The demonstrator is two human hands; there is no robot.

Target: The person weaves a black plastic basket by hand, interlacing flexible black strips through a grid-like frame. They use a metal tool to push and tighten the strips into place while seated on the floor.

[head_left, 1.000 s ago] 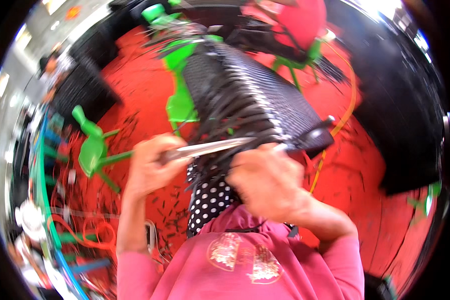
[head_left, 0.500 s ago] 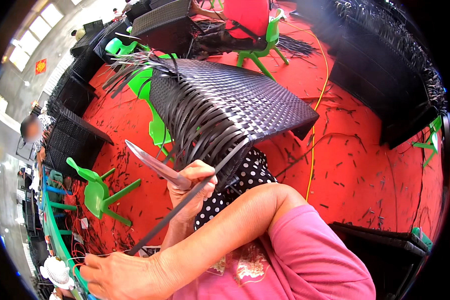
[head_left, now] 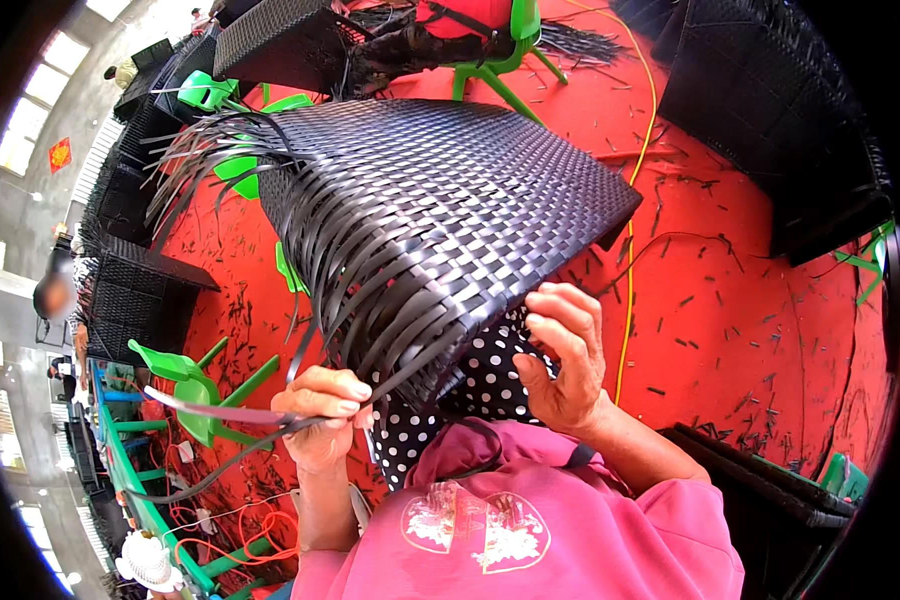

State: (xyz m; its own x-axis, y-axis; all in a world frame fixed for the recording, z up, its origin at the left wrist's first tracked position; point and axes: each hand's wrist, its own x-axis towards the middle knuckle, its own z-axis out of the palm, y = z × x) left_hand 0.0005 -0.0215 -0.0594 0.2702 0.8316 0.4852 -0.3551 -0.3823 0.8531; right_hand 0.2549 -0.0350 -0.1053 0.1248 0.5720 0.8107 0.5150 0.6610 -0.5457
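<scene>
A black woven piece (head_left: 470,190) of flat plastic strands rests over my lap, on dark polka-dot cloth. Loose strand ends (head_left: 315,250) hang in a thick fringe down its left side. Near its lower corner, my left hand (head_left: 322,415) is closed on a black flat strip (head_left: 220,470) leading from that corner, and on a long, pointed, blade-like tool (head_left: 210,408) that sticks out leftward. My right hand (head_left: 568,360) is at the piece's near right edge, fingers apart and holding nothing. Whether its fingertips touch the edge I cannot tell.
Black cut bits litter the red floor (head_left: 710,360). A green chair (head_left: 195,385) stands at left, another (head_left: 515,60) ahead beneath a seated person in red (head_left: 460,12). A yellow cord (head_left: 632,290) crosses the floor. Larger woven pieces (head_left: 770,130) stand around.
My right hand has let go of the strip at the lower left and moved to the piece's right edge. My left hand has lowered leftward, its tool swinging flatter. The view has shifted.
</scene>
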